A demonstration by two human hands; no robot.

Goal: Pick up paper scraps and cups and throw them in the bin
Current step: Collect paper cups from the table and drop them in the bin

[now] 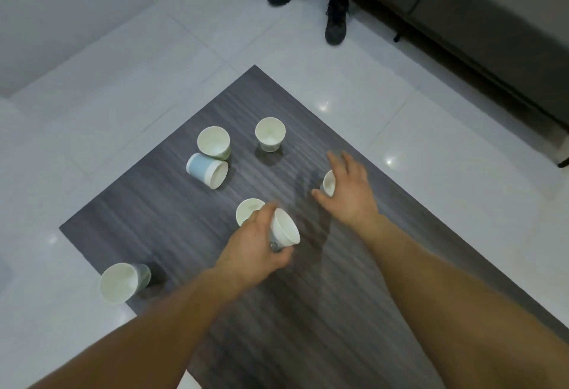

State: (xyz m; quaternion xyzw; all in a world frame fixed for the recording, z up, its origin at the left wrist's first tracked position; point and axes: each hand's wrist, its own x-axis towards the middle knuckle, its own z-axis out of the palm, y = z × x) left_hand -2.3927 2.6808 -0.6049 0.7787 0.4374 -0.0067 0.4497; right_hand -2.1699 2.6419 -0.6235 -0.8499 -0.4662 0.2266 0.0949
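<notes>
Head view: worn on the person's head, above the surface (292, 327).
Facing: forward and steeply down.
Nearness: close; forearms (446, 296) enter from the bottom edge.

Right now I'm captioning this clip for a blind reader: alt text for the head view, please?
The left hand holds a tilted white paper cup over a grey table while the right hand reaches, fingers spread, over another cup. Five more cups sit on the table, a blue one on its side.

Lounge or waiting area: grey sofa (477, 3), glossy white floor tiles (138, 96), dark wood-grain table (292, 311).
</notes>
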